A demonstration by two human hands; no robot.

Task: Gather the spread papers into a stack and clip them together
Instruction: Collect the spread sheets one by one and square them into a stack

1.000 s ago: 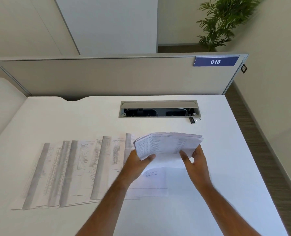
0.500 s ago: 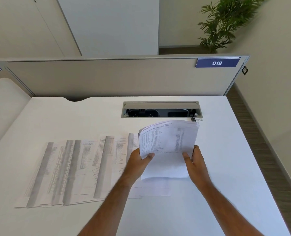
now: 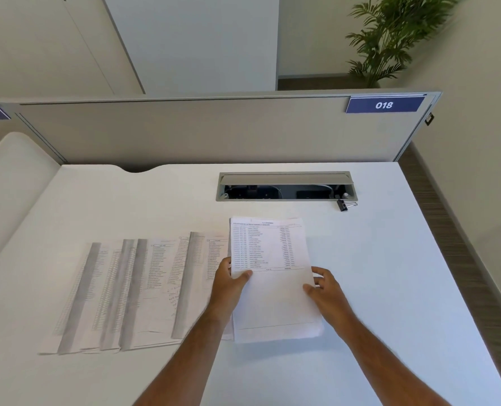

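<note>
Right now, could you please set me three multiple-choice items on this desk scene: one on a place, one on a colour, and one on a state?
1. Where does the binder clip lie?
A. on the stack
B. by the right end of the cable tray
C. on the spread papers

2. What colour is the sign reading 018?
A. blue
B. red
C. green

3. How is the stack held?
A. by the left hand alone
B. by neither hand
C. by both hands at its sides

Answers:
1 B: the clip sits on the desk just in front of the tray's right corner.
2 A: white digits on a blue plate.
3 C: the left hand and the right hand each grip one edge.
</note>
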